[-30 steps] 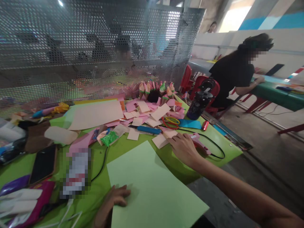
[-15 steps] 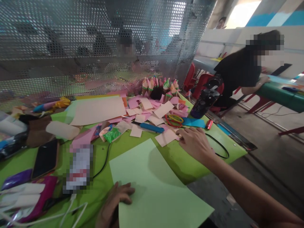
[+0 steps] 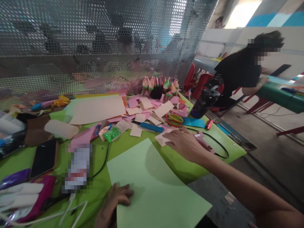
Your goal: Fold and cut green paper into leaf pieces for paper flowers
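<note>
A large pale green sheet of paper (image 3: pixel 156 183) lies at the table's near edge. My left hand (image 3: pixel 117 199) rests over its left edge, fingers apart on top. Farther forward, my right hand (image 3: pixel 185 142) is stretched out low over the table, its fingertips at a small pale paper piece (image 3: pixel 161 138). Those fingers look extended, with nothing visible in them. Just right of this hand lies a pink glue gun (image 3: pixel 203 141) with a black cord. A blue cutter knife (image 3: pixel 152 127) and scissors with red and yellow handles (image 3: pixel 175 120) lie beyond it.
Paper scraps (image 3: pixel 144 109) and cone-shaped paper ice creams (image 3: pixel 161 85) stand at the back, near a perforated metal screen (image 3: pixel 95 47). On the left are a dark phone (image 3: pixel 44 158), packets and white cables. A dark bottle (image 3: pixel 204 101) stands right; a person in black (image 3: pixel 239 69) sits beyond.
My right hand has shifted left and its fingers have straightened onto the pale paper piece. The pink glue gun has come into sight behind it. My left hand stays on the green sheet.
</note>
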{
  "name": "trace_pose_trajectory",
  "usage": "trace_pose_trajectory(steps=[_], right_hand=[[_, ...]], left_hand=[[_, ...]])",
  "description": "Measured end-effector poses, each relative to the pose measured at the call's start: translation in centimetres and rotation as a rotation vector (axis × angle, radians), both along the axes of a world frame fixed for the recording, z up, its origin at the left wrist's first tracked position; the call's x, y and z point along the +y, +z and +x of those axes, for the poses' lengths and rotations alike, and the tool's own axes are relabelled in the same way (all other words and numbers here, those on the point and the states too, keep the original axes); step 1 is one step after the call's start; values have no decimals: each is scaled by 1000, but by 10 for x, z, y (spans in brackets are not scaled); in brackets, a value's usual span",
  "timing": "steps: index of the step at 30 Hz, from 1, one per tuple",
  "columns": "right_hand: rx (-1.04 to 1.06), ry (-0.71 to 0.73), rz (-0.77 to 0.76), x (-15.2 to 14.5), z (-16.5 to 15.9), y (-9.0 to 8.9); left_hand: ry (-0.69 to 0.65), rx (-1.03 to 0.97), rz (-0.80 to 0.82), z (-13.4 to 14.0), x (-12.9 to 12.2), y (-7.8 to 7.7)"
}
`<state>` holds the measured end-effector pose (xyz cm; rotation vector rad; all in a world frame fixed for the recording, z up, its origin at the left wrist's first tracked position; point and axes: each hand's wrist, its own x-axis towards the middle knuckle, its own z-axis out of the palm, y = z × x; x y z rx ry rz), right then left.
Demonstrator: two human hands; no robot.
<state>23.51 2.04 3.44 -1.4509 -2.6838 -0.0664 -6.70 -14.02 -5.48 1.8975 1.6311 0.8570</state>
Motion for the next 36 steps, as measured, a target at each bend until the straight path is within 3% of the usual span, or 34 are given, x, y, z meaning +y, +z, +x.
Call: trace_pose_trajectory(steps=[4,11,16,20,22,28,32,36], right_hand=[[-31,11,-74,-19,-2,-14],[-47,-56,-11,8,-11,-33],[46,12,-38,18,-11,-32],[208,79,-66,9,6,-23],[300,173,-119,-3,19,-17],[386,368,-496,-38,48,-11],[538,331,-616,-44,46,-22],[817,266,-654,-47,40,-35]], left_hand=[[4,-82,-47,1,2,-1],[-2,-209,20,9,0,1],[-37,-262,16,12,3,7],[-98,-346,5,16,7,12],[-95,-388,-26,17,7,13],[-60,-591,-140,9,14,12],[-37,-662,-207,13,17,12],[72,-591,-120,26,8,22]])
